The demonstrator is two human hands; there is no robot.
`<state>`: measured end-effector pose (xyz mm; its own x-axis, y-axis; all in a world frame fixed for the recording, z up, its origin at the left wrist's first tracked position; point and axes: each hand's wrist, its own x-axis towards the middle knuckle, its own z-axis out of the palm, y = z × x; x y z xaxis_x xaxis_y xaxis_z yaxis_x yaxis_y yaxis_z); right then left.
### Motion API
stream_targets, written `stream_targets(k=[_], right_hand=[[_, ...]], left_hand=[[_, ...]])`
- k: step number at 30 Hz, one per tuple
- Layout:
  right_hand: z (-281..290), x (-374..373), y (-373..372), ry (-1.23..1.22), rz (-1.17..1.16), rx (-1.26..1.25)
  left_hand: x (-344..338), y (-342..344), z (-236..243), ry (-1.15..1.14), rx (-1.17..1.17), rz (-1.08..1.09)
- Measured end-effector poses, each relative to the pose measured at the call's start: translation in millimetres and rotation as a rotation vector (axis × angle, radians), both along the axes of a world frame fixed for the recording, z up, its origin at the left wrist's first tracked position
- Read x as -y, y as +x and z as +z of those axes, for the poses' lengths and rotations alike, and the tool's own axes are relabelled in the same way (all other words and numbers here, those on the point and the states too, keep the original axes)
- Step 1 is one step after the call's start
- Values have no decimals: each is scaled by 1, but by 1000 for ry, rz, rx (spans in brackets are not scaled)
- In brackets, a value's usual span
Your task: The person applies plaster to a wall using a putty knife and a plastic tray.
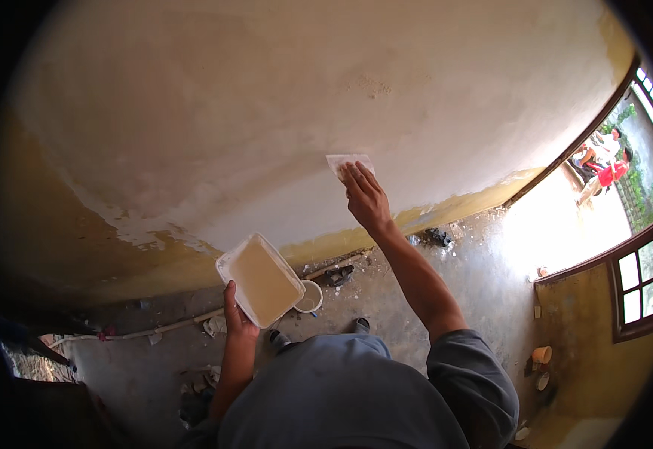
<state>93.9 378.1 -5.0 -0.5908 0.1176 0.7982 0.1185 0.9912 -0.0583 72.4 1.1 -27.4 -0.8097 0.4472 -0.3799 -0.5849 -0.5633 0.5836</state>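
Observation:
My left hand (pixel 240 320) holds a white rectangular tub (pixel 224 266) from its near left side, thumb over the rim. A smooth cream-coloured paste (pixel 261 280) covers the inside of the tub. My right hand (pixel 369 202) is stretched out to the wall (pixel 192 112), its fingers pressed on a thin, pale flat spreader (pixel 336 159). The spreader lies against the wall's whitish coated area. Yellow paint shows along the wall's lower edge and at the left, with a ragged border. A small rough patch (pixel 371 84) sits higher up.
A white bucket (pixel 309 297) stands on the floor behind the tub. A long pale pole or pipe (pixel 184 322) runs along the wall's foot, near dark crumpled items (pixel 339 275). At right, people (pixel 612 168) are outside a bright doorway; an orange pot (pixel 542 355) lies below the window (pixel 647 277).

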Motion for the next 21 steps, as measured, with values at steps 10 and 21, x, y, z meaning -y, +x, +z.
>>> stream_targets(k=[10,21], right_hand=[[115,-44,-32,219,-161,-375],[105,-31,19,-523,-455,-527]], left_hand=[[-16,-1,-7,96,22,-83],[-27,1,6,16,-11,-75]])
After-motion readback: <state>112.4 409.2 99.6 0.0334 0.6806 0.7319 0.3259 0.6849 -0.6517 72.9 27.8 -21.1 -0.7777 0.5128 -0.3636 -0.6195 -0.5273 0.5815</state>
